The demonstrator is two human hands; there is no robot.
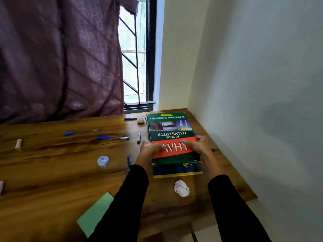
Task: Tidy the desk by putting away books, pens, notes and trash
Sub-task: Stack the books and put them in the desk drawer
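Observation:
A green and red book (170, 130) titled "Illustrated Book of Why" lies on top of a blue and yellow book (177, 171) near the desk's far right corner. My left hand (150, 148) grips the top book's left edge and my right hand (199, 145) grips its right edge, thumbs on the cover. Blue pens (82, 132) (113, 137) (130, 118) lie scattered to the left. One crumpled paper ball (181, 188) sits in front of the books, another (141, 119) behind them. A green note (95, 215) lies near the front edge.
The wooden desk (52, 172) meets a wall on the right and a window with a purple curtain (61, 58) behind. A round blue eraser-like object (103, 161), a small cylinder (139, 137) and a paper roll (18, 143) also lie on it.

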